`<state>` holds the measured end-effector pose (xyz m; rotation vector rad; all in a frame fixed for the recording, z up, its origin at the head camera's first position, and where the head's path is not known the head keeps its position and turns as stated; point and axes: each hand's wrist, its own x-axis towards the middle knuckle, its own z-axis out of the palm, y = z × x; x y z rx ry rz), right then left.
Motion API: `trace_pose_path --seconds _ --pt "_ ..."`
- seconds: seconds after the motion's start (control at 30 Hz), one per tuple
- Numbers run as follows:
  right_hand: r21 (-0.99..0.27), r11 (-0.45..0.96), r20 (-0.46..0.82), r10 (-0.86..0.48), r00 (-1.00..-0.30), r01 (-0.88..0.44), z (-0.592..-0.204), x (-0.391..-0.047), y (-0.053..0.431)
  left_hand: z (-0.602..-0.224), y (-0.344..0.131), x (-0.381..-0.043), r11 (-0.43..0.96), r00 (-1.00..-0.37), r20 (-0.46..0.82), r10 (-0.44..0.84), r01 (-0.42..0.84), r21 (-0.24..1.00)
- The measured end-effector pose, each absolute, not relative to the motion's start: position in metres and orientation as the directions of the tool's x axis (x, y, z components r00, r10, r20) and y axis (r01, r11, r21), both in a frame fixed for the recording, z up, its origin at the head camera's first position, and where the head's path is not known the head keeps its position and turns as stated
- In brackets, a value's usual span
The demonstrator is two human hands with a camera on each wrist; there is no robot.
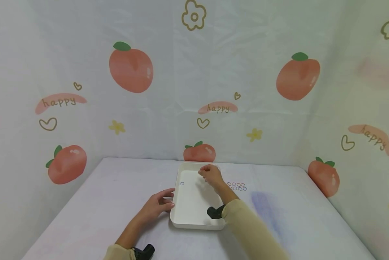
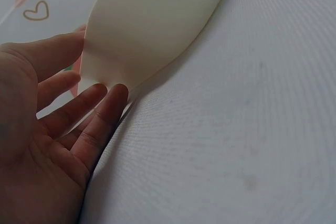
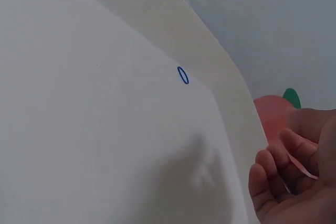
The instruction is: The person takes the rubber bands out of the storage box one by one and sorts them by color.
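Note:
A shallow white rectangular tray point(image 1: 194, 213) lies on the table. My left hand point(image 1: 158, 203) rests its thumb and fingertips against the outer face of the tray's left wall; the left wrist view shows these fingers point(image 2: 113, 111) fairly straight. Over the far right part of the tray hovers my right hand point(image 1: 213, 176), its fingers bent and thumb close to the index finger. Whether a small thing sits between those fingertips I cannot tell. One small blue ring point(image 3: 180, 75) lies on the tray's floor, near the left wall in the head view.
Several small red and blue rings point(image 1: 241, 186) lie in rows on the white tablecloth right of the tray, partly hidden by my right forearm. A white cloth backdrop point(image 1: 168, 126) printed with fruit stands behind the table.

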<state>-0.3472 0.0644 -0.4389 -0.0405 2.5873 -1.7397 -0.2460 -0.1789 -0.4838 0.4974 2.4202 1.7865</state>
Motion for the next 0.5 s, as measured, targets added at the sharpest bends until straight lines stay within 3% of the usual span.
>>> trace_pose_path --seconds 0.5 --pt "-0.87 0.483 -0.056 -0.3 -0.952 -0.101 -0.456 -0.344 0.049 -0.483 -0.178 -0.247 0.248 -0.943 0.104 0.316 0.187 0.951"
